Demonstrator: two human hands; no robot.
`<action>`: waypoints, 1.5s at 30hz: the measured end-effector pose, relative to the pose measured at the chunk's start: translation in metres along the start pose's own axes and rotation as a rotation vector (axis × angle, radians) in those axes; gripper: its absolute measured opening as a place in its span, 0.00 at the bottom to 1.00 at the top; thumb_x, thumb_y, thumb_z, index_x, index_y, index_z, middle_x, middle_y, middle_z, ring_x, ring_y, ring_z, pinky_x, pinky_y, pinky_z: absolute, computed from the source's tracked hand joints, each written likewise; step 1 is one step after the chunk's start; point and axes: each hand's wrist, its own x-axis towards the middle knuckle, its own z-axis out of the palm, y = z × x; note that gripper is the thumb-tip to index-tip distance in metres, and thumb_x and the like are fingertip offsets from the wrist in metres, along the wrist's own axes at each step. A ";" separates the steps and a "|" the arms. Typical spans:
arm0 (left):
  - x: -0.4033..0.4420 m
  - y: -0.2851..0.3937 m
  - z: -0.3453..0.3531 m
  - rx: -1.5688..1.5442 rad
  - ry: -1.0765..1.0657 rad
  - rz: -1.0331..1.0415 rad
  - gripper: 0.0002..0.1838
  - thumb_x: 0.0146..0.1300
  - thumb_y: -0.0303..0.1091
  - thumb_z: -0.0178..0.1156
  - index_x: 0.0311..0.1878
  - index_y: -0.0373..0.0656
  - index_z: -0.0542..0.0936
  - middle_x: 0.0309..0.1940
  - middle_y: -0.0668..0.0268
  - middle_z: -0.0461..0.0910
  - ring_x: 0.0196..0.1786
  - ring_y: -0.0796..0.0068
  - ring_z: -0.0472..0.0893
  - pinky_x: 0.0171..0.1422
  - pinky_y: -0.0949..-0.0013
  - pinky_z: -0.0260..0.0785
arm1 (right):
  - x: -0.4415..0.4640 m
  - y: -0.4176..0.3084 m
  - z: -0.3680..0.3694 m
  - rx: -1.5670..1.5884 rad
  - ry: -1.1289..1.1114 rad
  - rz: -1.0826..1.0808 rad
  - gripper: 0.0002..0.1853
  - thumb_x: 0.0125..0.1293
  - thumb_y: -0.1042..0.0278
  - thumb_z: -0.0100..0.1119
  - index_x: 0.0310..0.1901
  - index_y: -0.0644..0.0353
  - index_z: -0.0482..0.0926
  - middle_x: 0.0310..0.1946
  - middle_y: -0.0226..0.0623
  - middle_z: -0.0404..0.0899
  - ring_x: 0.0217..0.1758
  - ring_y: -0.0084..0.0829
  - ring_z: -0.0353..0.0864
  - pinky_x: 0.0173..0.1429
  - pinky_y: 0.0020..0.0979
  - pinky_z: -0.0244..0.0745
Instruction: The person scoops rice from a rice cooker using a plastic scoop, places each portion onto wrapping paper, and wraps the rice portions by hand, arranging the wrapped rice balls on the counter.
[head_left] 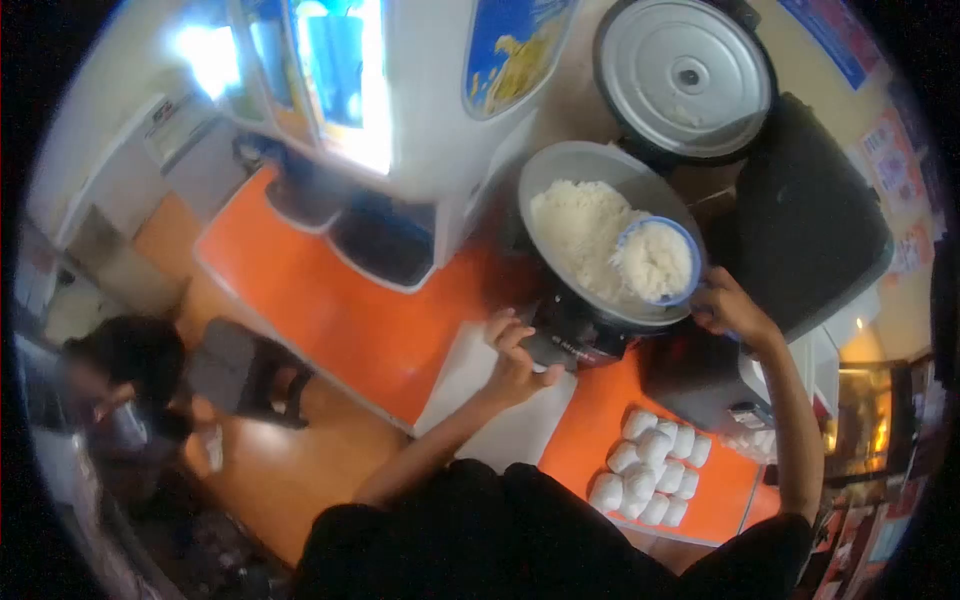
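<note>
A black rice cooker (pixel 575 325) stands on the orange counter, and its grey inner pot (pixel 550 162) holds a mound of white rice (pixel 580 220). My right hand (pixel 732 308) is closed at the pot's right rim around the edge or handle of a blue-rimmed cup (pixel 694 262). Rice fills this cup, which is over the right part of the pot. Near the cooker's front, my left hand (pixel 518 362) has its fingers apart and holds nothing. Under it lies a white sheet (pixel 490 420). Several small white wrapped bundles (pixel 645 455) sit to the right, some stacked.
The cooker's round lid (pixel 690 80) stands raised behind the pot. A large black container (pixel 810 220) is at the right. White dispensers (pixel 420 90) stand at the back left of the orange counter (pixel 330 300). Another person (pixel 125 370) is at the far left, near a dark chair (pixel 245 375).
</note>
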 end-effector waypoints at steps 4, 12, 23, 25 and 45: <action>-0.046 -0.003 -0.090 0.174 -0.915 -0.488 0.44 0.54 0.57 0.67 0.69 0.46 0.62 0.66 0.55 0.62 0.70 0.59 0.59 0.69 0.45 0.50 | -0.054 0.004 0.055 0.130 -0.073 0.132 0.13 0.64 0.68 0.56 0.48 0.63 0.75 0.24 0.27 0.71 0.22 0.19 0.72 0.20 0.20 0.65; -0.140 -0.032 -0.134 0.462 -0.977 -0.433 0.70 0.33 0.70 0.72 0.76 0.42 0.51 0.77 0.55 0.49 0.79 0.53 0.45 0.80 0.48 0.38 | 0.020 0.179 0.256 0.466 -0.658 0.326 0.15 0.65 0.63 0.61 0.44 0.67 0.76 0.30 0.37 0.78 0.28 0.27 0.79 0.31 0.27 0.74; -0.136 -0.032 -0.131 0.490 -0.936 -0.452 0.75 0.29 0.73 0.72 0.75 0.36 0.48 0.77 0.50 0.46 0.79 0.50 0.45 0.81 0.51 0.39 | 0.041 0.162 0.343 -0.965 0.476 -0.339 0.35 0.57 0.71 0.56 0.69 0.61 0.62 0.42 0.49 0.81 0.39 0.46 0.85 0.45 0.41 0.81; -0.138 -0.037 -0.128 0.464 -0.891 -0.504 0.75 0.30 0.72 0.73 0.75 0.36 0.48 0.77 0.50 0.46 0.79 0.50 0.45 0.81 0.51 0.40 | 0.029 0.175 0.362 -0.969 0.530 -0.504 0.37 0.57 0.71 0.56 0.72 0.55 0.60 0.40 0.46 0.80 0.35 0.44 0.82 0.44 0.41 0.81; -0.144 -0.037 -0.117 0.551 -0.955 -0.678 0.83 0.22 0.72 0.74 0.77 0.39 0.38 0.79 0.54 0.35 0.81 0.53 0.35 0.79 0.44 0.32 | 0.047 0.156 0.393 -0.411 0.569 -0.212 0.23 0.66 0.43 0.55 0.59 0.43 0.76 0.35 0.45 0.82 0.30 0.51 0.83 0.32 0.48 0.77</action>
